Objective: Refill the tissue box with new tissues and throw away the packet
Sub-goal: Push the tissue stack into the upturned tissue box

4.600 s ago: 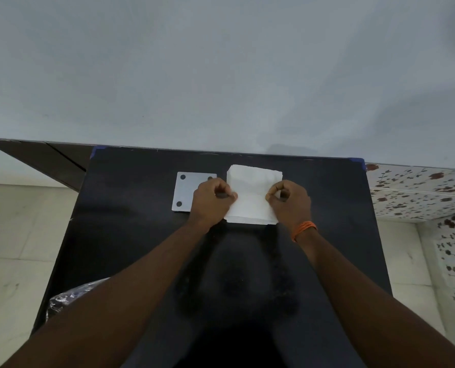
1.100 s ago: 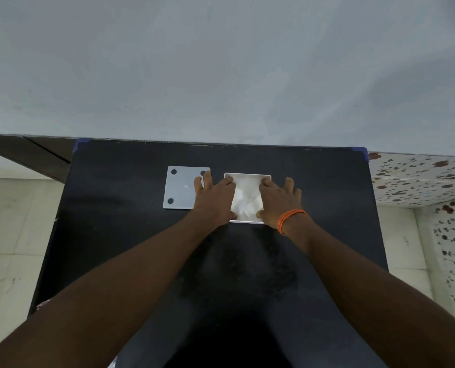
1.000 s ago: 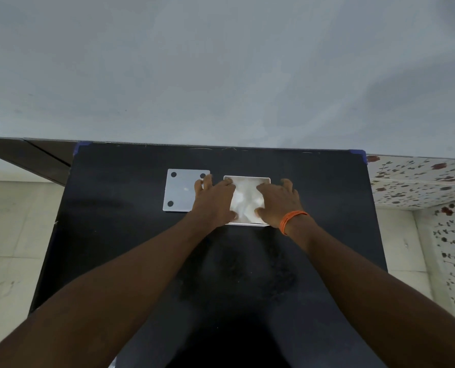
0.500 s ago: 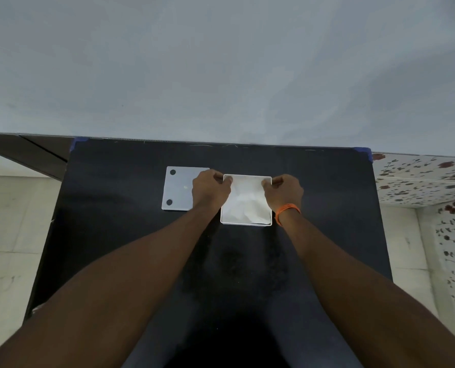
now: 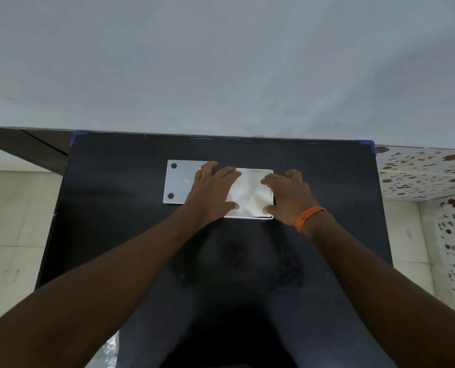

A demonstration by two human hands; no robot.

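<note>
Head view: both hands, left (image 5: 212,191) and right (image 5: 287,195), press flat and spread on tissues (image 5: 249,193) in the box (image 5: 267,216), lid (image 5: 180,181) just left; uneven pressure could crumple them or shift the box.

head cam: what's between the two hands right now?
Head view: between the left hand and right hand lie the white tissues, crumpled, in the open tissue box. Both hands are spread flat on them.

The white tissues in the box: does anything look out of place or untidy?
The white tissues lie wrinkled, not flat, inside the white square box. The flat grey lid with black dots lies off the box on the black table, partly under the left hand.
</note>
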